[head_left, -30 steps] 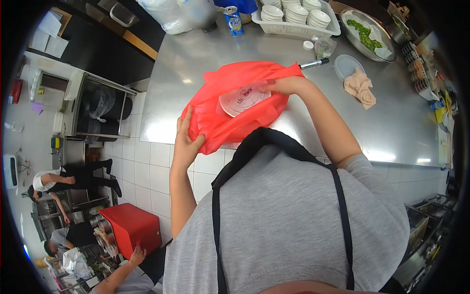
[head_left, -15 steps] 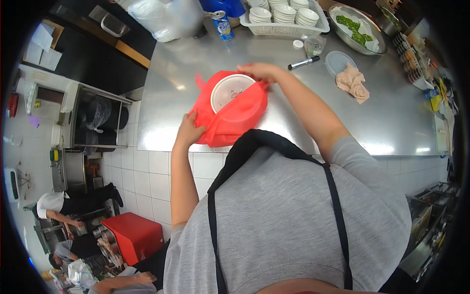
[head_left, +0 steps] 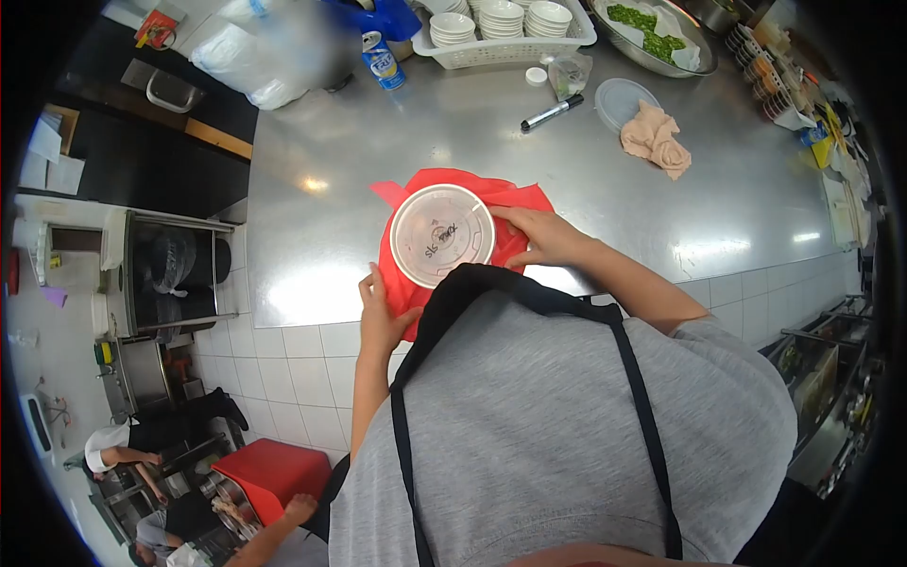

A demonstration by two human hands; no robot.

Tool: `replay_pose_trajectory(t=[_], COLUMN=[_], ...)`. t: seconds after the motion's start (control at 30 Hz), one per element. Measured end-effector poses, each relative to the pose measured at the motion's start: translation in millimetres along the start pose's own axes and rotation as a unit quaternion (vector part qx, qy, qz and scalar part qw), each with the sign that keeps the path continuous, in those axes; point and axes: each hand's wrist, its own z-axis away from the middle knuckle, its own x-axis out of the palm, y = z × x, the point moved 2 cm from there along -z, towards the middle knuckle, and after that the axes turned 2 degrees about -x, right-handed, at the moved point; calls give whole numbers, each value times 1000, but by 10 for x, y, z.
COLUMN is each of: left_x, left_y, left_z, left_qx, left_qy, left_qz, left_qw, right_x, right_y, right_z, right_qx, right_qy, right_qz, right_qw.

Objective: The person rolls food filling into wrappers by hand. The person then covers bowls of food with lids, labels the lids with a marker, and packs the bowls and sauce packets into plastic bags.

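A round container with a whitish lid point(head_left: 425, 222) sits inside a red plastic bag point(head_left: 453, 178) at the near edge of the steel table. Dark handwriting marks the lid, and the bag's edges lie spread around it. At the bag's left side, my left hand point(head_left: 381, 319) holds the red plastic between thumb and fingers. My right hand point(head_left: 550, 236) grips the opposite side, its fingers beside the lid's rim. The container's walls are hidden by the bag, and my apron covers the nearest part.
On the steel table point(head_left: 321, 227) lie a black marker point(head_left: 552, 113), a grey round lid point(head_left: 619, 99) and a crumpled cloth point(head_left: 654, 140). Farther back are a blue can point(head_left: 383, 62), a basket point(head_left: 501, 52) of small white bowls and a metal bowl point(head_left: 694, 59) with chopped greens. Other people work at lower left.
The red plastic that covered part of the lid is now drawn aside, showing the whole lid and its writing. Bag and container appear lower in view, closer to my body; the view has shifted.
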Motion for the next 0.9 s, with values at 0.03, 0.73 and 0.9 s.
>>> replay_pose_trajectory(t=[0.03, 0.73, 0.9], left_x=[-15, -197, -175], left_y=[-105, 402, 493], left_z=[-42, -473, -482], left_qx=[7, 112, 118], left_qy=[22, 16, 29], left_qz=[-17, -37, -19], left_qw=[1000, 993, 992], right_x=[33, -1811, -1829], right_y=[75, 1595, 1780], right_z=[-4, -1004, -1000], right_qx=[3, 233, 151], right_qy=[3, 158, 186], right_qz=[1, 306, 271], right_qw=[1000, 909, 932])
